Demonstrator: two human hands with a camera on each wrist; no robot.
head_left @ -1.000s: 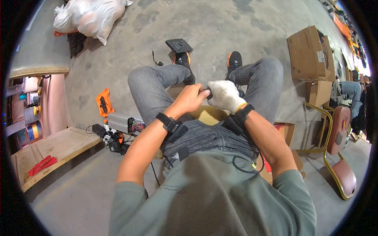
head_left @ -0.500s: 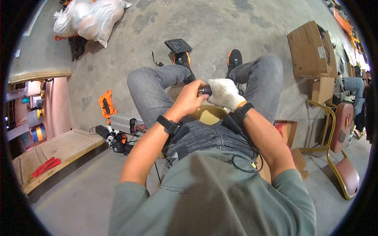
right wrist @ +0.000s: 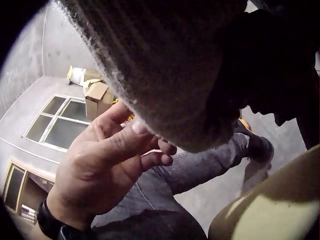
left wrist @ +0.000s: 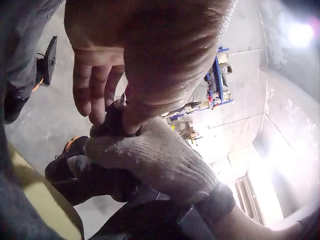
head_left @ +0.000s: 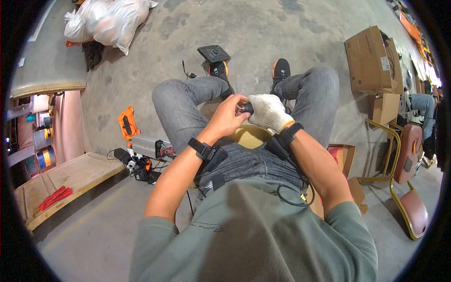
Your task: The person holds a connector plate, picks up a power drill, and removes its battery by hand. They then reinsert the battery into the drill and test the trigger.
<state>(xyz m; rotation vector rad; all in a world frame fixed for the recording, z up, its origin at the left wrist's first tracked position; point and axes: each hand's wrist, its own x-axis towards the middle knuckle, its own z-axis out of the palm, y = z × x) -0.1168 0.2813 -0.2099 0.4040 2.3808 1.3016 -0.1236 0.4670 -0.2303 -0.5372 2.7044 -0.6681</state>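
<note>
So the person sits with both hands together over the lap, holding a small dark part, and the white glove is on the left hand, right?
Not quite: the head view shows the white glove on the right hand. The left hand is bare. The rest holds: both hands meet over the lap on a small dark part.

Concrete floor (head_left: 263, 33) with cardboard boxes (head_left: 371, 58), white sacks (head_left: 105, 21), orange case (head_left: 127, 123).

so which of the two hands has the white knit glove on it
The right hand wears the white knit glove; the left hand is bare, and both grip a small dark part.
</note>
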